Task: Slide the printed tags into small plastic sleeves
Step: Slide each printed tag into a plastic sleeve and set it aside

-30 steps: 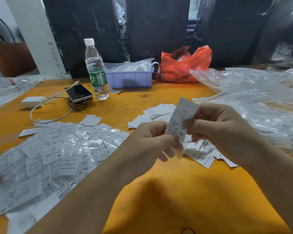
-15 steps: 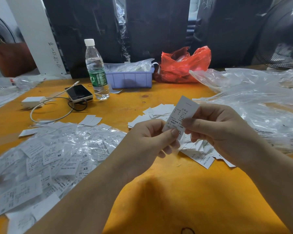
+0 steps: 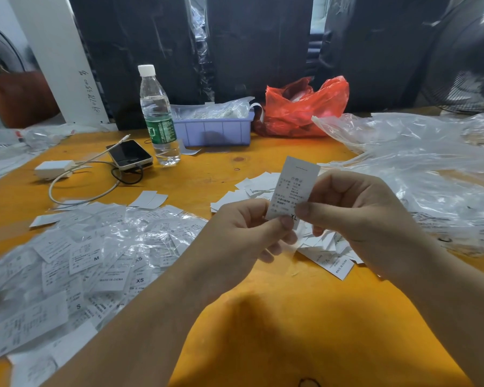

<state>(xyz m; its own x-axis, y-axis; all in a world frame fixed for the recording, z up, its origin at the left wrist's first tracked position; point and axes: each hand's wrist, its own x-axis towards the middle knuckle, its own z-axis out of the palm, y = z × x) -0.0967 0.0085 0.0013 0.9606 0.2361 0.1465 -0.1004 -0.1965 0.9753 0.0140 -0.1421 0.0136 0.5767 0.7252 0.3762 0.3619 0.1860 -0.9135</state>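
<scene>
A white printed tag marked XL (image 3: 295, 187) stands upright above the middle of the orange table (image 3: 291, 317). My left hand (image 3: 241, 241) pinches its lower edge between thumb and fingers, together with what looks like a clear sleeve, too faint to tell. My right hand (image 3: 355, 216) pinches the tag's right side with thumb and forefinger. A heap of loose tags (image 3: 327, 252) lies under and behind both hands. On the left spreads a pile of tags in clear sleeves (image 3: 90, 261).
A water bottle (image 3: 158, 118), a phone (image 3: 130, 155) with a cable and a white charger (image 3: 55, 169) sit at the back left. A purple bin (image 3: 215, 129) and a red bag (image 3: 302, 107) stand behind. Crumpled clear plastic bags (image 3: 419, 169) cover the right side.
The tag has slid a little lower between my fingers and then shifted slightly; both hands stay in nearly the same place.
</scene>
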